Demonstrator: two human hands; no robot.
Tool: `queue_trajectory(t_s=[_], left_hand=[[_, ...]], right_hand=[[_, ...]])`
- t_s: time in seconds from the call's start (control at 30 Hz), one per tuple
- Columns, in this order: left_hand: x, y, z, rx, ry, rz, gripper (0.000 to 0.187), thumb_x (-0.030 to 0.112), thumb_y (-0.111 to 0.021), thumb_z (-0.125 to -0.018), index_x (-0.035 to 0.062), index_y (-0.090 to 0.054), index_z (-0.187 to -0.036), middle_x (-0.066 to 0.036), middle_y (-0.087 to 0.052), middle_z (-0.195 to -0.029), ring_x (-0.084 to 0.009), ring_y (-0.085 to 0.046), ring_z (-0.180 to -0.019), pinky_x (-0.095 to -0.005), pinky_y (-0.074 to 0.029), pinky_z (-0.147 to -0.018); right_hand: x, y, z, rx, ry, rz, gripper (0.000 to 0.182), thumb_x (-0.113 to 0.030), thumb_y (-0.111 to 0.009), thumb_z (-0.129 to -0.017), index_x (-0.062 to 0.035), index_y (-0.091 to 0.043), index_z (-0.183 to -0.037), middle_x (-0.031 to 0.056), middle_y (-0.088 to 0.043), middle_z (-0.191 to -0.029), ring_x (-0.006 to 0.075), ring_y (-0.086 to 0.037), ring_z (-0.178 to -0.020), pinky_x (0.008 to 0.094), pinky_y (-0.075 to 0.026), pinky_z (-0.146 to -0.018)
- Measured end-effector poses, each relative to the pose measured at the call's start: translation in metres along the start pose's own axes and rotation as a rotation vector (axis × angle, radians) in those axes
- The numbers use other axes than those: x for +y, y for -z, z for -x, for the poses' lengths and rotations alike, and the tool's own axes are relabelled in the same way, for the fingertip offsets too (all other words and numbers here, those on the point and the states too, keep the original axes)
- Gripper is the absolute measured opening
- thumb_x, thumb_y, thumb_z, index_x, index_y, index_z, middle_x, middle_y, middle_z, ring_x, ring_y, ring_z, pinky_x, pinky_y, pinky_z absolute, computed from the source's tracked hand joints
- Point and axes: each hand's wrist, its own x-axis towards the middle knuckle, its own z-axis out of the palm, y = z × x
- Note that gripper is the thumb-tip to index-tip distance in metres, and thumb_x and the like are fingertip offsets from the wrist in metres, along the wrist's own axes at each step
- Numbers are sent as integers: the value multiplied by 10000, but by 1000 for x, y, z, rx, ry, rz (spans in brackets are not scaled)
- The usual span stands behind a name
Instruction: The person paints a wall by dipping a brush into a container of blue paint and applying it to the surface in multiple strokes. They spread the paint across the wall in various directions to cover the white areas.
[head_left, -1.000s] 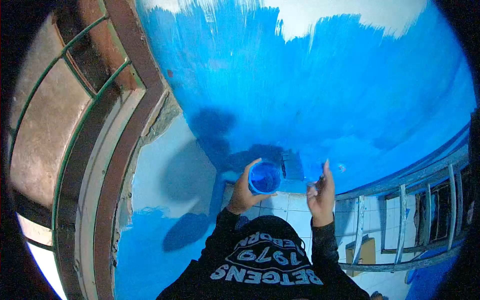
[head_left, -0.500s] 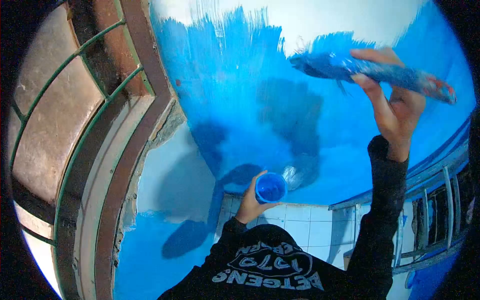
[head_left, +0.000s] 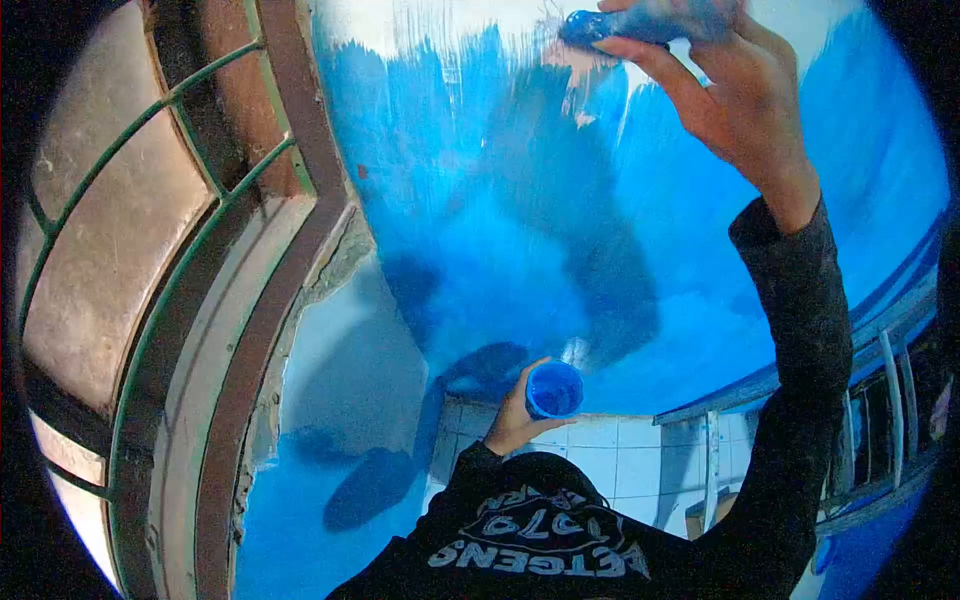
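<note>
My right hand [head_left: 745, 115] is raised at the top of the view, closed around a paint-smeared paintbrush [head_left: 655, 24]. The brush's tip lies near the ragged border between wet blue paint and the white part of the wall [head_left: 480, 22]; whether the bristles press on the surface is hard to tell. Low in the middle, my left hand [head_left: 512, 422] is wrapped round a small blue cup [head_left: 556, 413]. Blue paint [head_left: 553, 385] shows inside the cup, whose mouth faces the camera.
On the left runs a window frame [head_left: 220, 440] with green bars [head_left: 120, 145] and a broken plaster edge. White tiles [head_left: 590, 455] line the wall below the blue area. A paint-stained wooden ladder [head_left: 895, 400] stands at the right.
My right hand has moved up with the paintbrush and turned it, so its far end is nearer the top edge. The left hand and cup have shifted slightly down and right.
</note>
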Motion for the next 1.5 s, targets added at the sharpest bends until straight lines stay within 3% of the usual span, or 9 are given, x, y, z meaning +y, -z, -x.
queue_trajectory(t_s=[0.1, 0.2, 0.47, 0.53, 0.8, 1.03, 1.23, 1.3, 1.5], left_hand=[[-3, 1, 1, 12, 3, -27, 1024, 225, -959, -708, 85, -357, -1525, -169, -578, -1390, -278, -574, -1294, -438, -455, -1098], [-10, 2, 2, 23, -6, 2, 1022, 221, -958, -708, 79, -357, -1522, -170, -573, -1391, -277, -573, -1294, -435, -451, -1099], [-1, 5, 6, 43, 6, -39, 1031, 226, -956, -713, 67, -343, -1527, -166, -583, -1368, -269, -575, -1287, -435, -449, -1105], [-4, 3, 4, 57, -6, -19, 1030, 228, -954, -715, 68, -343, -1528, -162, -587, -1362, -264, -578, -1282, -434, -448, -1105], [-11, 2, 6, -1, 16, 4, 1045, 256, -958, -711, 63, -338, -1529, -169, -588, -1363, -277, -585, -1278, -436, -456, -1097], [-4, 7, 6, 21, 19, -33, 1060, 264, -966, -696, 54, -338, -1524, -176, -580, -1367, -280, -579, -1280, -438, -450, -1099], [-11, 9, 7, 55, 39, -40, 1060, 252, -971, -685, 48, -344, -1515, -179, -582, -1360, -275, -583, -1272, -432, -448, -1101], [-7, 7, 8, 51, 22, -37, 1058, 255, -970, -689, 48, -344, -1517, -176, -584, -1355, -270, -582, -1272, -429, -448, -1102], [-10, 8, 5, 20, -4, 17, 1071, 241, -967, -696, 55, -323, -1531, -162, -582, -1360, -266, -578, -1277, -423, -448, -1106]], right_hand=[[-11, 4, 3, 123, 195, 12, 216, -221, -801, -882, -36, -732, -968, 115, -731, -900, 223, -653, -613, 353, -568, -576], [-14, -18, 35, 117, 327, 343, 395, -141, -709, -721, -104, -737, -1113, 25, -671, -1015, 205, -678, -1001, 292, -578, -679], [-82, -43, 98, -155, 311, 159, 351, -83, -701, -721, -52, -713, -1070, 56, -637, -920, 222, -664, -962, 317, -570, -651], [-71, -27, 91, -200, -2, -303, 271, -86, -783, -826, -53, -743, -1092, 56, -690, -937, 240, -662, -857, 332, -551, -669], [-8, -4, 19, 239, 199, -27, 435, -59, -836, -698, -54, -754, -1125, 73, -717, -962, 258, -651, -817, 340, -545, -684], [-42, -52, 60, 136, 323, 403, 285, -132, -681, -773, -58, -727, -1044, 15, -596, -901, 178, -648, -935, 271, -545, -588], [-84, -53, 84, -148, 283, 68, 260, -120, -695, -781, -70, -697, -1036, 18, -589, -910, 177, -641, -928, 289, -532, -558], [-73, -41, 69, -162, -24, -287, 333, -101, -745, -742, -106, -673, -1067, 20, -604, -914, 206, -643, -896, 327, -545, -566], [-5, -24, 7, 214, 118, 54, 332, -98, -767, -721, -122, -679, -1040, 28, -635, -939, 227, -659, -876, 358, -563, -598]])
